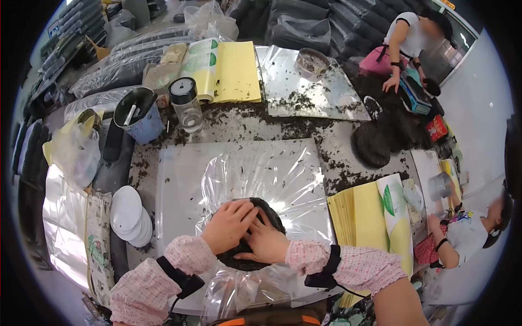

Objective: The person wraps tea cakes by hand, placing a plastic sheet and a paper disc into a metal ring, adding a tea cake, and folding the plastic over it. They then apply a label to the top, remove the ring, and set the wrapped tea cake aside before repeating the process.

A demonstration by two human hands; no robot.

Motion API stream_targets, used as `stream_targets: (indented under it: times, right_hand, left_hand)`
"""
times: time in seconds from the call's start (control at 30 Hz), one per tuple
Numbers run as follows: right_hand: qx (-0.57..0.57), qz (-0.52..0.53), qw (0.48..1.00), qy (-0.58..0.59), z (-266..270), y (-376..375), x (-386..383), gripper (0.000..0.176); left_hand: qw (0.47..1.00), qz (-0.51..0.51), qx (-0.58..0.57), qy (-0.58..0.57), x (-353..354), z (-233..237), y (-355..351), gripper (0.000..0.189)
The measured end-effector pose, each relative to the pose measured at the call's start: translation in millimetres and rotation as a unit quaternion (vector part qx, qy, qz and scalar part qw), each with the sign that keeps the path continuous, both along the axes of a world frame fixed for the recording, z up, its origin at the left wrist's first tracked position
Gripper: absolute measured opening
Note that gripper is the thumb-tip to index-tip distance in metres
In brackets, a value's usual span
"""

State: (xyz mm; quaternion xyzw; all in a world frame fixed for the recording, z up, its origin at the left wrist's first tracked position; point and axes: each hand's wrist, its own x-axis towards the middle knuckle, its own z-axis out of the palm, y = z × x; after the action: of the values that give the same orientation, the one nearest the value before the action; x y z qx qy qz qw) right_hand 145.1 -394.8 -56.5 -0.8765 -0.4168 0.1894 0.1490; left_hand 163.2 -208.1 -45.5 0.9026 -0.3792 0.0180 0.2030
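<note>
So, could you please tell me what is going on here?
The wearer's left hand and right hand are on a round, dark mass, with clear film spread around it. White discs lie to the left, yellow sheets to the right. Another person leans over loose dark material at upper right; a third is at the right edge.

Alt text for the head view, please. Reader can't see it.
A person's left hand and right hand rest on a dark round mass on clear plastic film at a worktable strewn with dark flakes. Around it are yellow paper, a lidded clear jar and white discs; two other people are at the right.
</note>
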Motion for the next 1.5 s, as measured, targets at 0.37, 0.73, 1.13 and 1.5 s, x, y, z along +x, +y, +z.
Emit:
stream_targets:
  times: [0.37,0.73,1.13,1.5]
  right_hand:
    - [-0.018,-0.035,0.997,-0.060,-18,9,-3,0.087]
    - [0.006,-0.080,0.992,-0.101,1,14,-15,0.093]
    - [-0.011,-0.205,0.972,-0.114,20,7,-40,0.086]
    - [0.341,-0.480,0.773,0.235,82,-186,-49,0.060]
  left_hand:
    - [0.978,0.049,-0.202,0.011,-2,22,18,0.031]
    - [0.832,0.441,-0.324,0.092,-36,14,167,0.013]
    - [0.978,0.078,-0.194,-0.014,-102,-4,0,0.114]
    - [0.957,0.285,-0.043,-0.020,-90,7,-48,0.051]
